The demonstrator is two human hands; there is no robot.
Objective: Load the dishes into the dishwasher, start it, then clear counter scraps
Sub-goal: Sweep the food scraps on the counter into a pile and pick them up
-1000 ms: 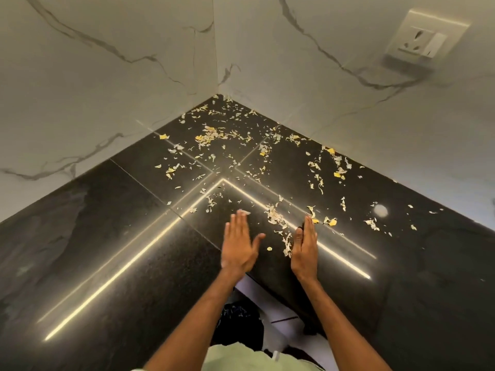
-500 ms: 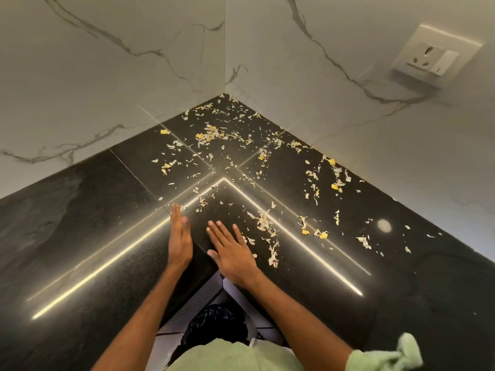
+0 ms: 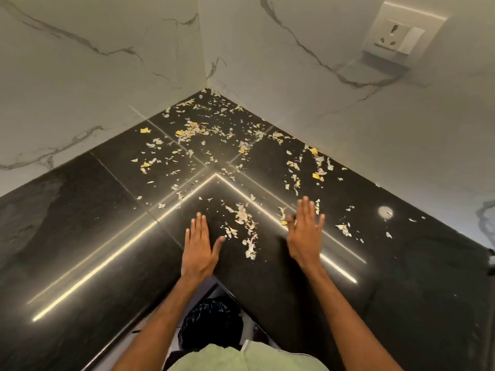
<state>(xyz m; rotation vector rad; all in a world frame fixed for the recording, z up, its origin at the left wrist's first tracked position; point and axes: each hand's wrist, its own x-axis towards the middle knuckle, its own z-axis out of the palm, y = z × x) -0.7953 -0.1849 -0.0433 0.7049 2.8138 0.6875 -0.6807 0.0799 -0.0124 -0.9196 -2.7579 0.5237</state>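
Note:
Pale and yellow scraps (image 3: pixel 242 218) lie scattered over a black corner counter (image 3: pixel 80 223), thickest toward the back corner and in a small heap near the front. My left hand (image 3: pixel 199 245) lies flat on the counter, fingers straight, just left of that heap. On the heap's right side my right hand (image 3: pixel 305 234) is held with straight fingers, slightly blurred, with a few scraps at its fingertips. Neither hand holds anything.
White marble walls meet at the back corner (image 3: pixel 206 81). A wall socket (image 3: pixel 396 36) sits high on the right wall. Below the counter's inner edge stands a dark bag or bin (image 3: pixel 211 322). A light green cloth (image 3: pixel 241 357) shows at the bottom.
Both hands moved to the right. The right hand swung from the heap's left side to its right side, so the scraps now lie between the hands.

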